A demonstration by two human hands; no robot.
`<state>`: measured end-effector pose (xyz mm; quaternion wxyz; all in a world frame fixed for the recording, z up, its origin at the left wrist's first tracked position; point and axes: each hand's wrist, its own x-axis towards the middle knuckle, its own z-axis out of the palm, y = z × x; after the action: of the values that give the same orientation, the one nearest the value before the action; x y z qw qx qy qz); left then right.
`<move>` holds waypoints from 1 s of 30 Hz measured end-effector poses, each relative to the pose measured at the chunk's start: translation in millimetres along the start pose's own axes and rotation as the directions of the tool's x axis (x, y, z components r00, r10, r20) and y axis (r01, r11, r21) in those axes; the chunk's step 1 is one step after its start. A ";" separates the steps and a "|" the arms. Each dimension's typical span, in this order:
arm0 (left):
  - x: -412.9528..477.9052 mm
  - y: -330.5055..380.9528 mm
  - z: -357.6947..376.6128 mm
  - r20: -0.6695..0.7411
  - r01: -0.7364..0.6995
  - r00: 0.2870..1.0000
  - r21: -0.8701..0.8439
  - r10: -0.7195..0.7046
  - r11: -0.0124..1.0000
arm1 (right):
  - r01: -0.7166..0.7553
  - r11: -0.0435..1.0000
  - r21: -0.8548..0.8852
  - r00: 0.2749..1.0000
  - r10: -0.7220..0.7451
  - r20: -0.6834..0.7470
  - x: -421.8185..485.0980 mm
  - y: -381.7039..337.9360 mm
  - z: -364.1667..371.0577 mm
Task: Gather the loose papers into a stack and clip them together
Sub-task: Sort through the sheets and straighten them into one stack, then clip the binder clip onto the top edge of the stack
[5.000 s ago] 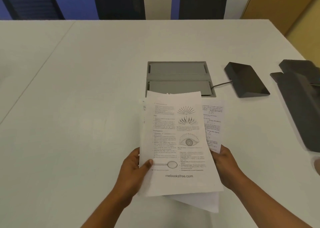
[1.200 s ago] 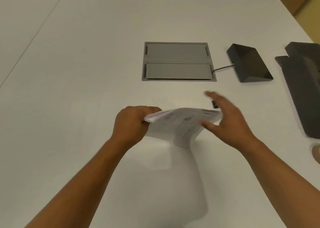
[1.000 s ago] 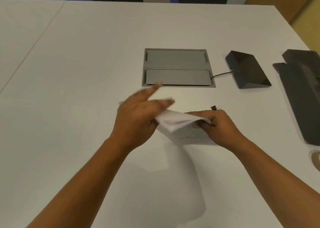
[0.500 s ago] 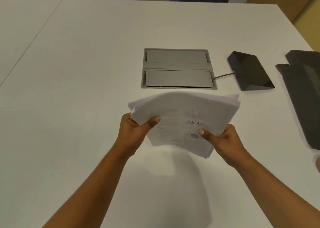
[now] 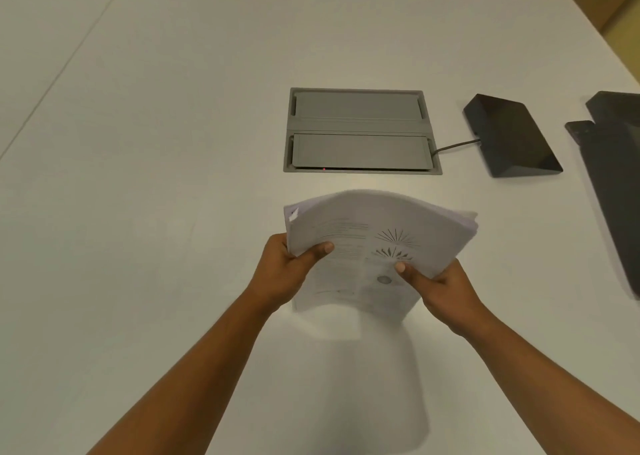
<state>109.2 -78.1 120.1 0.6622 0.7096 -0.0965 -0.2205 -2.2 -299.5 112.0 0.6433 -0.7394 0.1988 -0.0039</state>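
A stack of printed white papers (image 5: pixel 374 243) is held upright above the white table (image 5: pixel 138 212), its top edge bowed toward the far side and its lower edge near the tabletop. My left hand (image 5: pixel 287 271) grips the stack's left edge with the thumb on the front page. My right hand (image 5: pixel 436 285) grips its right side, thumb on the front too. The top right corner shows sheets slightly fanned. The binder clip is hidden behind the papers.
A grey cable hatch (image 5: pixel 360 131) is set into the table just beyond the papers. A black wedge-shaped box (image 5: pixel 509 136) with a cable lies to its right. Dark flat items (image 5: pixel 613 184) lie at the right edge.
The papers went from lying bent low over the table to being held upright in both hands. The small black clip seen a second ago is now hidden behind them.
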 end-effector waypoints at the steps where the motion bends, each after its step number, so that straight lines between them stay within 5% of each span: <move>1: 2.4 -3.1 -0.4 0.001 0.014 1.000 -0.012 -0.014 1.000 | -0.022 0.999 -0.027 1.000 0.022 0.003 0.7 0.2 -1.0; 12: 57.4 -57.6 7.3 -0.109 0.097 0.984 -0.326 -0.139 0.940 | -0.378 0.926 0.014 0.902 0.365 0.232 26.3 62.9 -9.2; 16: 74.8 -87.3 10.8 -0.098 0.117 0.983 -0.304 -0.153 0.945 | -0.404 0.909 -0.099 0.909 0.386 -0.160 71.4 71.5 -42.1; 21: 87.4 -117.8 10.1 -0.135 0.129 0.975 -0.297 -0.175 0.946 | -0.441 0.887 -0.134 0.763 0.293 -0.576 133.2 72.4 -96.6; 30: 92.4 -131.4 11.5 -0.165 0.100 0.976 -0.249 -0.144 0.963 | -0.479 0.867 -0.139 0.812 0.378 -0.445 153.9 68.3 -100.9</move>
<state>165.4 -114.3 -26.3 0.7341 0.6463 0.0355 -0.2053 93.4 -447.8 25.9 0.4758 -0.7313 0.4885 0.0144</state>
